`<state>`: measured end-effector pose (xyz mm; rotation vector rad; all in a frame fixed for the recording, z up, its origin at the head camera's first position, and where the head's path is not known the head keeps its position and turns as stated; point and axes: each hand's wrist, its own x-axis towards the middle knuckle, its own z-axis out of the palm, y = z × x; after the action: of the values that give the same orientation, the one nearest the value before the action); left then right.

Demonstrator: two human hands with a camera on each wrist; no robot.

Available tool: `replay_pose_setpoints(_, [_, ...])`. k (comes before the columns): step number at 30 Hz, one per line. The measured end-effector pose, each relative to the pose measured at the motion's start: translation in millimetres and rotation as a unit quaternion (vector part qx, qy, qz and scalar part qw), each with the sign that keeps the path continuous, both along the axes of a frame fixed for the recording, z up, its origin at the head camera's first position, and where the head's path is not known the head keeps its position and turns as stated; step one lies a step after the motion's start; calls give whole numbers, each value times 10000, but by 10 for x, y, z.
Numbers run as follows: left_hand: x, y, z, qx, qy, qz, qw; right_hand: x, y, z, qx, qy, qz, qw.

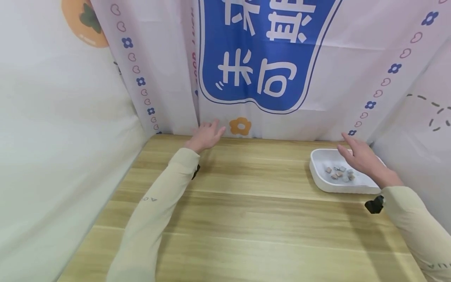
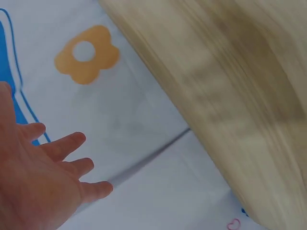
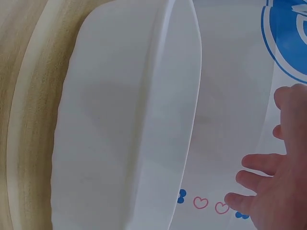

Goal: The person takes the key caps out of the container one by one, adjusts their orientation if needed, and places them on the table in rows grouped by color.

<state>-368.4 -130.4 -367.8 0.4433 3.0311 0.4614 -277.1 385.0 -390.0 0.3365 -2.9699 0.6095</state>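
Note:
My left hand is held out over the far edge of the wooden table, fingers spread and nothing in them. In the left wrist view its fingers are apart in front of the white cloth. On the right, my right hand hovers over a white plastic tray, its fingers extended and holding nothing. Several small grey and brownish pieces lie in the tray; the hand and forearm hide part of its right side. The right wrist view shows the tray's outer wall beside the spread fingers.
The wooden table runs back to a hanging cloth with a blue printed panel and an orange flower. A white curtain borders the left side, and another pale cloth the right.

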Motion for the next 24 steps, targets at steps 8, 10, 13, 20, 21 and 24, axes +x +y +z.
replay_pose_setpoints(8, [77, 252, -20, 372, 283, -354, 9983, 99, 127, -92, -495, -106, -252, 9984])
replay_pose_setpoints(10, [100, 315, -31, 452, 285, -431, 9976, 113, 152, -132, -529, -98, -327, 9980])
replay_pose_setpoints(13, [124, 412, -55, 562, 334, -531, 9964, 118, 178, -189, -570, -90, -425, 9974])
replay_pose_setpoints(20, [189, 712, -102, 794, 578, -899, 9911, 121, 347, -287, -544, 10, -621, 9966])
replay_pose_setpoints(21, [199, 754, -112, 813, 600, -983, 9900, 128, 371, -296, -544, 39, -627, 9965])
replay_pose_setpoints(24, [235, 857, -143, 912, 622, -1219, 9864, 147, 420, -318, -559, 108, -593, 9966])
